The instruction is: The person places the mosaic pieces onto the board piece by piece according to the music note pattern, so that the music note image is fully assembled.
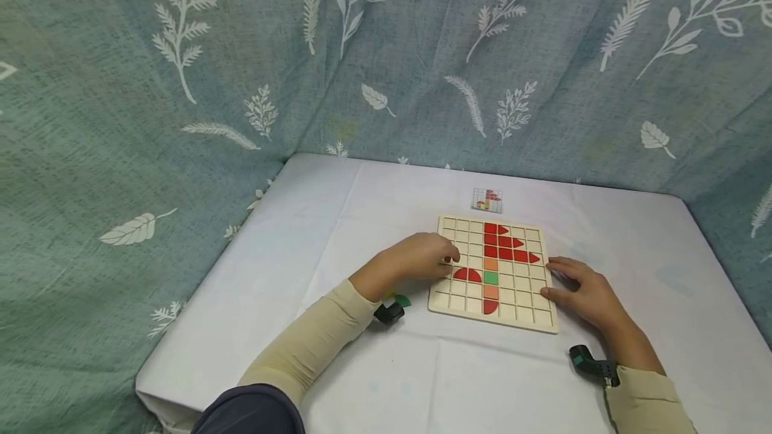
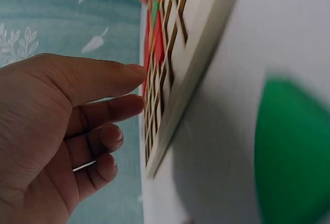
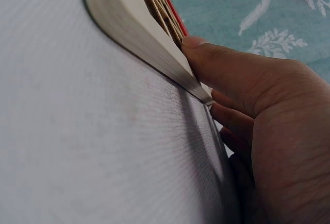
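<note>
A wooden grid board [image 1: 519,293] lies on the table, with red, orange and green pieces set in its squares. Over its left edge is my left hand [image 1: 422,256], fingers loosely bent; in the left wrist view its thumb [image 2: 111,80] and index finger stand a little apart, and I see nothing held between them. My right hand [image 1: 588,293] holds the board's right edge, its thumb [image 3: 216,62] on top and the other fingers against the side. Two red quarter-round pieces [image 1: 467,274] sit close to the left hand. A green piece [image 1: 402,300] lies beside the left wrist.
A small printed card [image 1: 486,200] with a coloured grid picture lies behind the board. Part of a yellow piece shows by the left wrist. White cloth [image 1: 374,380] covers the table, and a patterned green-blue curtain [image 1: 386,86] hangs behind and at the sides.
</note>
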